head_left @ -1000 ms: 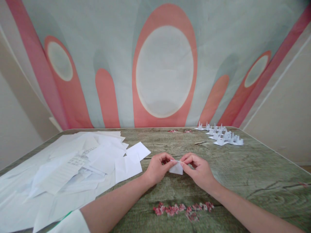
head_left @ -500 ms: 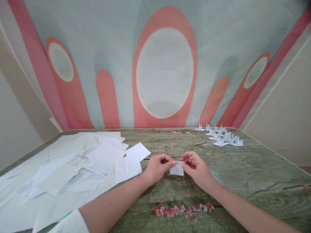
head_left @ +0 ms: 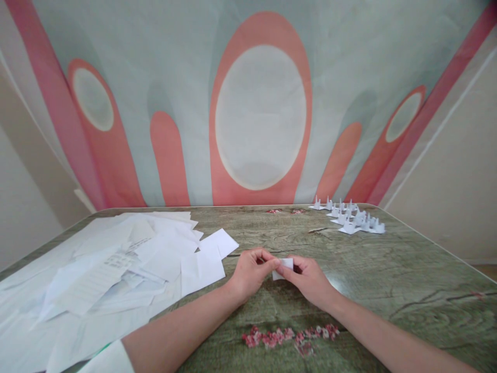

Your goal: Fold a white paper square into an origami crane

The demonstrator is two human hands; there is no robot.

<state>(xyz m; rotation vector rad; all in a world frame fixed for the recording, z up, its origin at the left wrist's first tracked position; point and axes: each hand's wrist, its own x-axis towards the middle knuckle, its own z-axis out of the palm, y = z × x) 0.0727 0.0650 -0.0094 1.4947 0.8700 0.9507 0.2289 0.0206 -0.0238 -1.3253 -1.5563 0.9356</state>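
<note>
The left hand (head_left: 251,269) pinches the left edge of a small folded white paper (head_left: 288,262) between thumb and fingertips, while the right hand (head_left: 311,281) grips it from the right, thumb laid across its front. The paper is near the middle of the table (head_left: 373,285) (whether it touches the surface, I cannot tell). Loose white sheets (head_left: 116,264) spread at left; folded paper figures (head_left: 351,217) stand far right.

1 white sleeve (head_left: 112,359), green stripe (head_left: 101,350).
</note>
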